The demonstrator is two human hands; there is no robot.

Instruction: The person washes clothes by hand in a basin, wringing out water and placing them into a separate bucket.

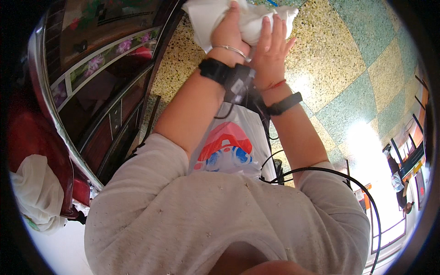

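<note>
A white cloth or soft sheet point(202, 19), partly bunched into a bundle point(252, 31), is held out at the top edge of the view above the floor. My left hand point(228, 32) is closed around the sheet near its middle, thumb pointing up. Against the bundle's right side lies my right hand point(271, 51), its fingers straight and spread. The right thumb is hidden, so its grip is unclear. Across my lap is a white plastic bag point(228, 144) with a red and blue print. A black strapped device point(237, 82) sits on my left wrist.
Dark furniture with floral panels point(113, 55) stands close on my left, beside a dark red surface with white fabric point(39, 192) draped on it. Black cable point(343, 170) loops by my right arm. Yellow and green terrazzo floor point(343, 79) spreads rightward; a person point(400, 185) is farther off.
</note>
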